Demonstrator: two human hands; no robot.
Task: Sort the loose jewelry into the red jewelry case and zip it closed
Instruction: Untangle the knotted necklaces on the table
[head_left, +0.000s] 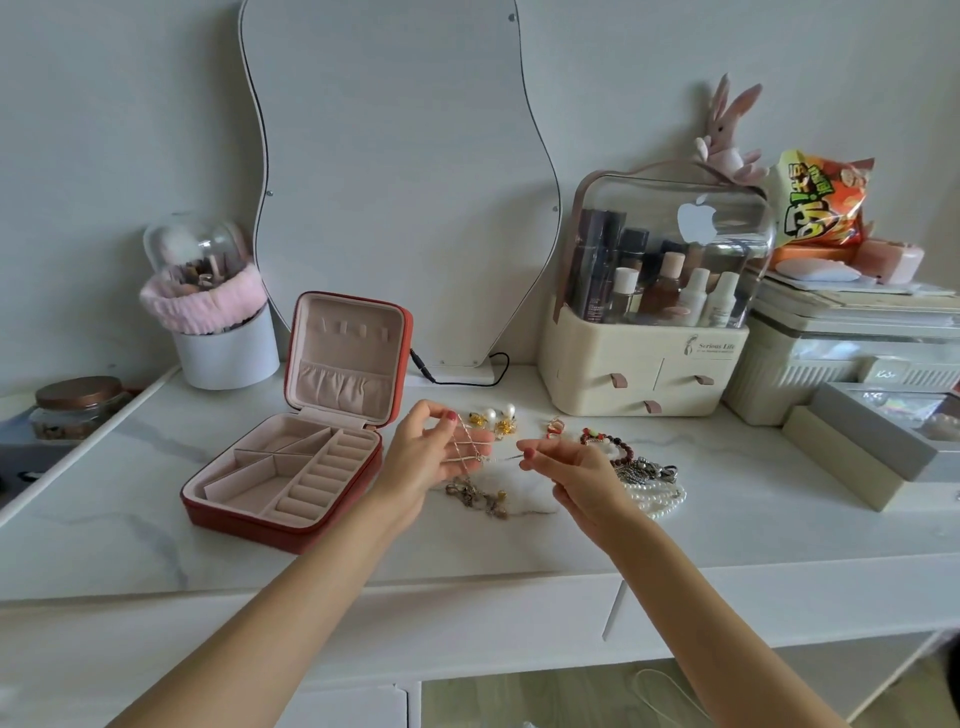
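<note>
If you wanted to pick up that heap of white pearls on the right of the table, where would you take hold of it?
Probably from above, at the near right edge of the pearl strand. It lies flat and bunched on the marble tabletop, so fingers can close round several loops at once. Its far side sits against the dark metal piece, and the right hand hovers over its left, so those sides are crowded.

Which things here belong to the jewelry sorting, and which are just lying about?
Job: red case, chain in both hands, pearl earrings, bead bracelet, pearl strand.
Lying about: mirror, cosmetics box, snack bag, toy rabbit, brush pot.
</note>
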